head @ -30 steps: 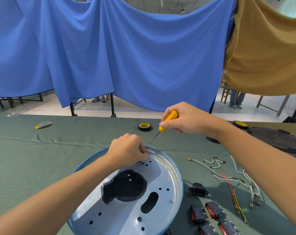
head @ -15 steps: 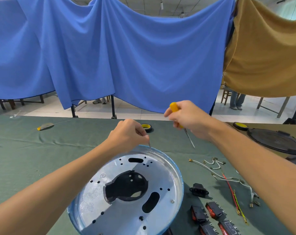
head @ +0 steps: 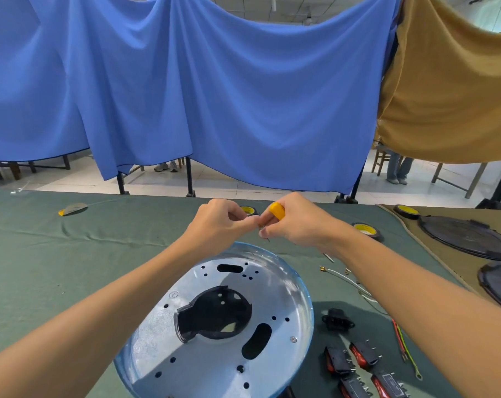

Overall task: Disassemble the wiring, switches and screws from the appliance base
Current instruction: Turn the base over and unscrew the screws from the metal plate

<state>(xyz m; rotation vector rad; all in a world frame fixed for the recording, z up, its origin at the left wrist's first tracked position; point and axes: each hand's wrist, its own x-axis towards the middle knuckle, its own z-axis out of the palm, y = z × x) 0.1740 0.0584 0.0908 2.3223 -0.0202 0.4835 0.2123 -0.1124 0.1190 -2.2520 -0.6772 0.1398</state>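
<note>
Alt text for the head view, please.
The left hand and right hand meet above the far rim of a metal base; the right grips a yellow-handled screwdriver, and together they pinch a small dark part. Loose switches and wires lie on the green cloth to its right.

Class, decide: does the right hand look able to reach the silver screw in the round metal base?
Probably yes: the right hand grips a yellow-handled screwdriver above the far rim of the round metal base, and the silver screw lies uncovered.
</note>
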